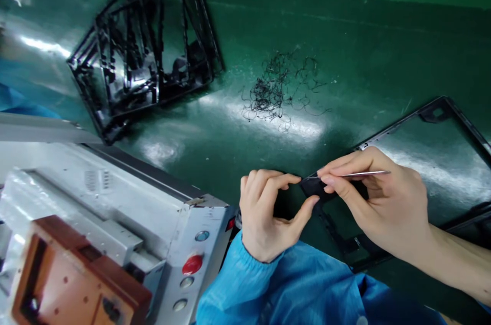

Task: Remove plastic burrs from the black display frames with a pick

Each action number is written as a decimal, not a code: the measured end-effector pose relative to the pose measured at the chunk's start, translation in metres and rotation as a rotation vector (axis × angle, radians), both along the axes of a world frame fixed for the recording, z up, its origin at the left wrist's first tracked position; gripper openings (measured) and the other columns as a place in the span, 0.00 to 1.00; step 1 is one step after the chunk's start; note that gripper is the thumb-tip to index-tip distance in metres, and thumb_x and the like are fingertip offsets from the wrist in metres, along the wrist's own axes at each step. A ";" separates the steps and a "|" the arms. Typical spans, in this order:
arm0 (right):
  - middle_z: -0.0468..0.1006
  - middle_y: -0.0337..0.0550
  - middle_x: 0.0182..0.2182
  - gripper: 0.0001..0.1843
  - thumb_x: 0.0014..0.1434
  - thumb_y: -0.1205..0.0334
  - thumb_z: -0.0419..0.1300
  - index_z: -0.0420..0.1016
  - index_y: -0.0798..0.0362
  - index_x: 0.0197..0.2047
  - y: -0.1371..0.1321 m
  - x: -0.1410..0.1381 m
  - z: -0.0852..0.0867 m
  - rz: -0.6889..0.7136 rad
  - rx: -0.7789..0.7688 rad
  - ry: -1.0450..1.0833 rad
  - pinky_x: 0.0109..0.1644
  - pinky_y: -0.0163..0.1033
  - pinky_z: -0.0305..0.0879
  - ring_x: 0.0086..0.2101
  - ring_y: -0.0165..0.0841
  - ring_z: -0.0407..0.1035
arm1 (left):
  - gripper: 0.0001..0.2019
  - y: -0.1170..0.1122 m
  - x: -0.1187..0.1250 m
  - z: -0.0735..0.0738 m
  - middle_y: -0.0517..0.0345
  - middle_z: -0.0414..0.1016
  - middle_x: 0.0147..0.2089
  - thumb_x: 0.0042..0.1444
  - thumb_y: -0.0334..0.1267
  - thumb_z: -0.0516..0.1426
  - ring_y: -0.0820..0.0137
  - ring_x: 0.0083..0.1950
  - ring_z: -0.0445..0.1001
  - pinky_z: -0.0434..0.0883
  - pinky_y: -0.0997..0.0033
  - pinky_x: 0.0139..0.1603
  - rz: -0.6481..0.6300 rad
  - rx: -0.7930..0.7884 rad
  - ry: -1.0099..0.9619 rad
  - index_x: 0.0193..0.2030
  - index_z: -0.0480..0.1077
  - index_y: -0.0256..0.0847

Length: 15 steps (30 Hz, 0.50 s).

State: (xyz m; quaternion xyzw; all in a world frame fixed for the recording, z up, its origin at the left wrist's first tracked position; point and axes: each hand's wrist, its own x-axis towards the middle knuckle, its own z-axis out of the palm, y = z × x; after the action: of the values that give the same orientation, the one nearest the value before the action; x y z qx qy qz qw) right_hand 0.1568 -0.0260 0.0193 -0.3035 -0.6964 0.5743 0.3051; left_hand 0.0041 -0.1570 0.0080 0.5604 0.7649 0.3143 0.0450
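In the head view, a black plastic frame (399, 121) lies at the right, one corner near my body. My left hand (264, 212) grips that corner (311, 188) between forefinger and thumb. A thin, silvery, blade-like tool (366, 174) is pinched in my right hand (387, 202); its tip meets the frame's edge just beside my left forefinger. Whether it is a bare blade or one half of tweezers, I cannot tell. My right hand covers part of the frame. Curly black plastic shavings (268, 92) lie in a loose heap beyond both hands.
Several similar black frames (159, 77) are piled at the upper left of the green table (245, 23). A grey machine (180, 233) with a red button (192, 264) and an orange-brown block (82, 274) fills the lower left. Blue fabric (23, 102) shows at the left edge.
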 end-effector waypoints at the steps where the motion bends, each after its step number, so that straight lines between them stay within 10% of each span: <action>1: 0.87 0.33 0.40 0.06 0.70 0.69 0.68 0.78 0.48 0.42 0.000 0.000 0.001 -0.003 0.008 -0.005 0.44 0.31 0.82 0.37 0.27 0.84 | 0.14 0.001 0.000 0.000 0.58 0.74 0.39 0.60 0.40 0.71 0.65 0.40 0.72 0.65 0.59 0.44 -0.003 -0.001 -0.008 0.47 0.74 0.42; 15: 0.88 0.28 0.36 0.08 0.68 0.71 0.71 0.80 0.49 0.38 -0.001 -0.003 0.002 0.026 0.075 -0.062 0.45 0.24 0.80 0.41 0.24 0.85 | 0.12 0.002 -0.002 0.001 0.60 0.73 0.37 0.61 0.40 0.70 0.65 0.39 0.71 0.63 0.59 0.44 -0.001 -0.002 -0.038 0.46 0.74 0.42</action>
State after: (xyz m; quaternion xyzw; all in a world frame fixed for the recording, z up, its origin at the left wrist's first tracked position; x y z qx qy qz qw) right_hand 0.1535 -0.0274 0.0212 -0.3004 -0.7305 0.5421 0.2868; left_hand 0.0019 -0.1549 0.0095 0.5546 0.7641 0.3241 0.0603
